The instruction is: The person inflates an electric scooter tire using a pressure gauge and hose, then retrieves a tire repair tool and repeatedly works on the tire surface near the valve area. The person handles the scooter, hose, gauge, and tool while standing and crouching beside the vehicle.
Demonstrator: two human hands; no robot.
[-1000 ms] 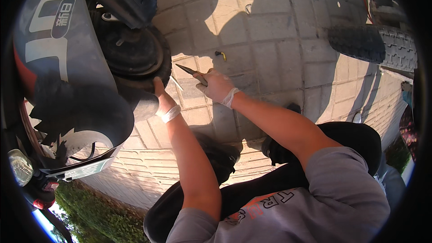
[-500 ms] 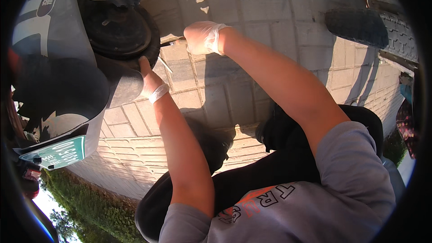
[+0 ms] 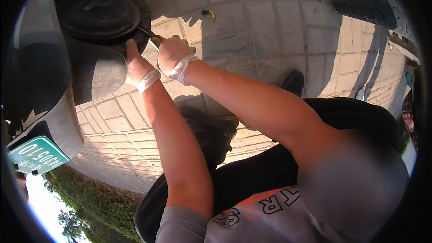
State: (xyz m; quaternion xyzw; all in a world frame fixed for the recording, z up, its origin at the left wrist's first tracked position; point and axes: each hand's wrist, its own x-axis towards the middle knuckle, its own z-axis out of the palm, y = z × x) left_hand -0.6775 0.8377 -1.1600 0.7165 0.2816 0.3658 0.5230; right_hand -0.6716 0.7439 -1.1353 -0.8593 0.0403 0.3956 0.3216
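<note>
A black scooter wheel (image 3: 101,11) with its tyre (image 3: 143,11) stands at the upper left, partly behind a grey mudguard (image 3: 101,69). My left hand (image 3: 138,66), in a thin clear glove, grips the lower edge of the tyre beside the mudguard, thumb on top. Its other fingers are mostly hidden. My right hand (image 3: 173,56), gloved alike, is closed close beside it on a dark rod like a tyre lever (image 3: 146,31), whose end reaches the wheel's rim. A pale, slim bar (image 3: 153,45) shows just by that hand.
A small black and yellow piece (image 3: 209,14) lies on the paving (image 3: 270,54). Another tyre (image 3: 364,6) is at the upper right. A green number plate (image 3: 38,155) hangs at the scooter's rear, above a hedge (image 3: 99,198). A dark shoe (image 3: 293,82) is on the ground.
My right hand has come in leftwards, swinging the dark rod toward the wheel, and is now next to my left hand. My left hand keeps its place on the tyre while the view shifts.
</note>
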